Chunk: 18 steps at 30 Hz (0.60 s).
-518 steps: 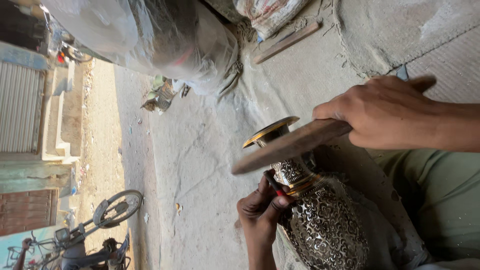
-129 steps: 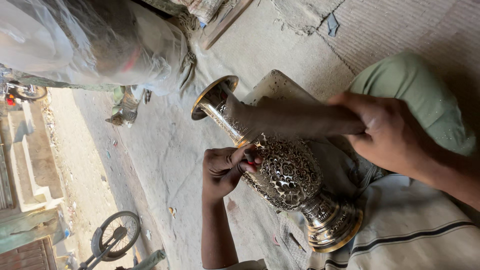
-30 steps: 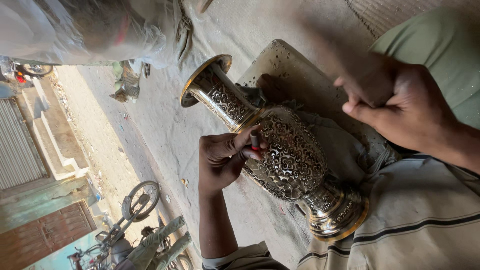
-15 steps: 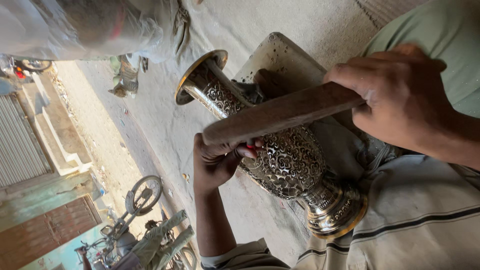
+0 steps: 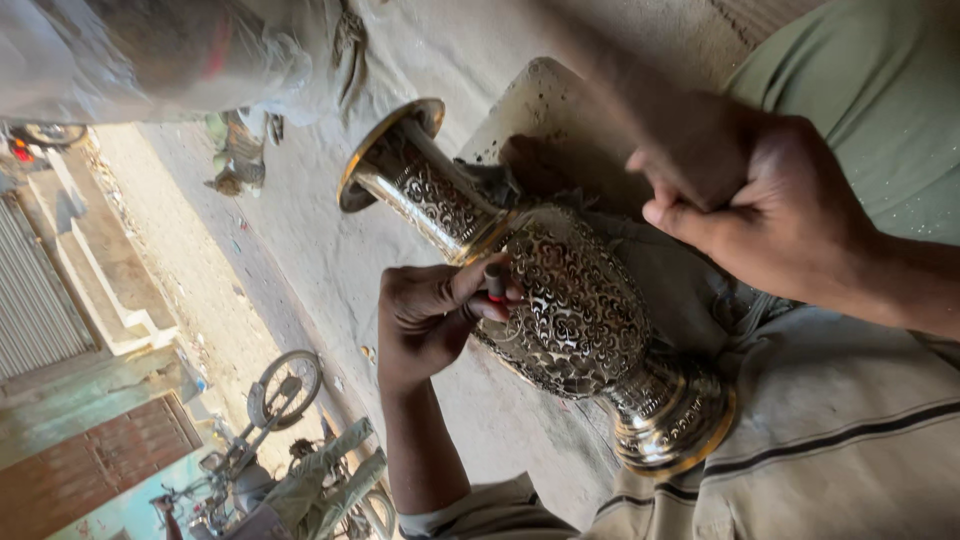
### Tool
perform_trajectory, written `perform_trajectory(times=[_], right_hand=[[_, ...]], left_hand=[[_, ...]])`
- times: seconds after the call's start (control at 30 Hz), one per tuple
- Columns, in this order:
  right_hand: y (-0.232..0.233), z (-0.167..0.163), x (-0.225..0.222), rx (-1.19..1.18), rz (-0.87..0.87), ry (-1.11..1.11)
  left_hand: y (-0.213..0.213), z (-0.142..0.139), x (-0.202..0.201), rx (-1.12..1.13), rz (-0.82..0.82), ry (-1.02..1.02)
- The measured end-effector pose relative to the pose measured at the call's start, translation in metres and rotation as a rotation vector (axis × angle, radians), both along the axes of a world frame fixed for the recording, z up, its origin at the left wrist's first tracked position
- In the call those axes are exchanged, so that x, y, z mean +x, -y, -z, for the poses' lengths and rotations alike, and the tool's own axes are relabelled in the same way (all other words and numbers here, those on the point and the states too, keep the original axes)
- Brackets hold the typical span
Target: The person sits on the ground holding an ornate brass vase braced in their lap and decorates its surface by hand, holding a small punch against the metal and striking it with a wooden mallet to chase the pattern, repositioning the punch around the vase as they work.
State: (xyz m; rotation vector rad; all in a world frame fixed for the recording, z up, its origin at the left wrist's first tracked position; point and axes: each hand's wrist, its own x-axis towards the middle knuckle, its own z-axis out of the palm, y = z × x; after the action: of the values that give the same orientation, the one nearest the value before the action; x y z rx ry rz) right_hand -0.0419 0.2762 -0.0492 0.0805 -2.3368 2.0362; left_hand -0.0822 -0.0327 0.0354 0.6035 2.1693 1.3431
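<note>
An engraved silver-and-gold metal vase (image 5: 580, 300) lies tilted across my lap, its flared mouth pointing up and left and its foot at the lower right. My left hand (image 5: 435, 315) presses a small red-tipped punch (image 5: 494, 283) against the vase's shoulder, just below the neck. My right hand (image 5: 770, 205) is above the vase body, gripping a wooden mallet (image 5: 640, 110) that shows only as a blurred streak toward the top of the frame.
A pale slab (image 5: 545, 100) lies under the vase's neck on rough concrete ground (image 5: 330, 250). Another person in light clothes (image 5: 150, 50) is at the top left. A parked two-wheeler (image 5: 280, 390), steps and a shutter are at the left.
Half a second ago the mallet lay across the punch at the vase; now my right hand has swung it up and away. My left hand and the punch stay on the vase.
</note>
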Motion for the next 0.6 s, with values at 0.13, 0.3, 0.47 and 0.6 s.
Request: perform_trajectory(times=[0.13, 0.3, 0.47, 0.6], right_hand=[[0.002, 0.005, 0.002, 0.457, -0.051, -0.122], [0.003, 0.004, 0.005, 0.682, -0.087, -0.141], [0.006, 0.004, 0.011, 0.455, -0.064, -0.081], [0.006, 0.006, 0.015, -0.01, 0.0, -0.025]], left_hand=[[0.001, 0.0, 0.001, 0.126, -0.039, 0.103], [0.0, -0.001, -0.002, 0.231, -0.078, 0.186], [-0.003, -0.005, -0.003, 0.115, -0.071, 0.131], [-0.001, -0.005, -0.009, 0.055, 0.091, 0.038]])
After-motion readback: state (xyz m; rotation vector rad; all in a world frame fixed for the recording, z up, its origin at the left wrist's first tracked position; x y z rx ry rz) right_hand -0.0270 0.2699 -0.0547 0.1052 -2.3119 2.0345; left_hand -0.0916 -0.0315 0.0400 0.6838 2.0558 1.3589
